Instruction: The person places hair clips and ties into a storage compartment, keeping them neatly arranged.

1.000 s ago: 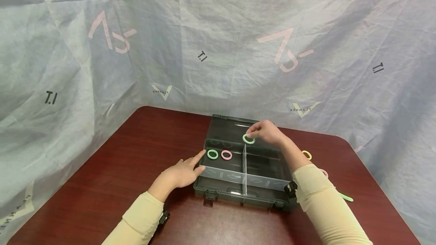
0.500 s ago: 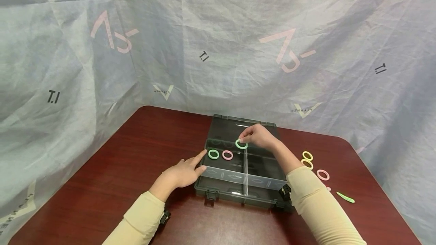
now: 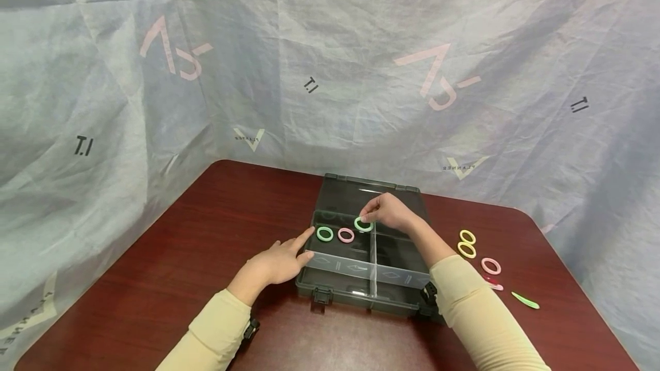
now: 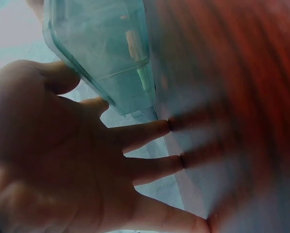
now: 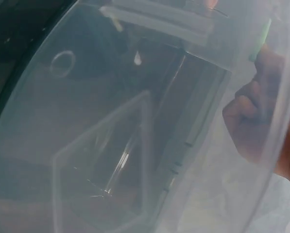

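Note:
My right hand (image 3: 389, 212) pinches a light green hair tie (image 3: 363, 230) low over the back left compartment of a dark see-through divided box (image 3: 381, 303), close to the middle divider. In that compartment lie another green hair tie (image 3: 325, 240) and a pink hair tie (image 3: 346, 241), side by side. My left hand (image 3: 278, 261) rests at the box's left edge, its fingers spread. The left wrist view shows its thumb by the box wall (image 4: 79, 70) and several fingertips on the table. Seen through clear plastic in the right wrist view, my right hand (image 5: 261, 121) holds the green hair tie (image 5: 263, 39).
The box's lid (image 3: 335, 193) lies tipped back behind it. Right of the box are two yellow hair ties (image 3: 466, 257), a pink hair tie (image 3: 491, 273), a red-and-pink piece (image 3: 493, 287) partly behind the right sleeve, and a slim green hair clip (image 3: 526, 300).
My right hand has moved left and down with the green hair tie, from above the middle divider to the back left compartment. My left hand has stayed at the box edge.

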A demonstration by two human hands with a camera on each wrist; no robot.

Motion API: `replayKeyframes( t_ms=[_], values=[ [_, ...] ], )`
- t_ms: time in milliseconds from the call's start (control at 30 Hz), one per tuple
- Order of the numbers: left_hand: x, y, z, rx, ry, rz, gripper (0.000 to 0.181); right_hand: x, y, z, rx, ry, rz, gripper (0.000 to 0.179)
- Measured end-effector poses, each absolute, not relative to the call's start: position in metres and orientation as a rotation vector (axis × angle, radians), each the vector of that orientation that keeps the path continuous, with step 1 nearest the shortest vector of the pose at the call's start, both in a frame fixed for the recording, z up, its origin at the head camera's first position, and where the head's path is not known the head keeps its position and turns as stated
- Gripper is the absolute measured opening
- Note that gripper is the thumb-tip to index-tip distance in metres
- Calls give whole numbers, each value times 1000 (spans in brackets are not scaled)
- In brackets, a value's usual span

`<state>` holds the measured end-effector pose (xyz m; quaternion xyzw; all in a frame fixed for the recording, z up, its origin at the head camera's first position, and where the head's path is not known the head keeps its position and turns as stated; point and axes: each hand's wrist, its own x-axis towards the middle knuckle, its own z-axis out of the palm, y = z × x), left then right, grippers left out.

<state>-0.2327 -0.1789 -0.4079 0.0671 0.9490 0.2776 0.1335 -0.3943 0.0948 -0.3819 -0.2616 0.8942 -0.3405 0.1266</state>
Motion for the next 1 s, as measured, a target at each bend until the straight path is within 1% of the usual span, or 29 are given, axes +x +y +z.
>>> replayKeyframes(
  t_ms=[500,1000],
  values=[
    [-233,-179,-408,196,2752,799,63,-390,93,-386,-745,2654,-888,5],
    [-233,-180,-408,201,2746,791,63,-385,89,-388,-793,2728,-754,6]
  ],
)
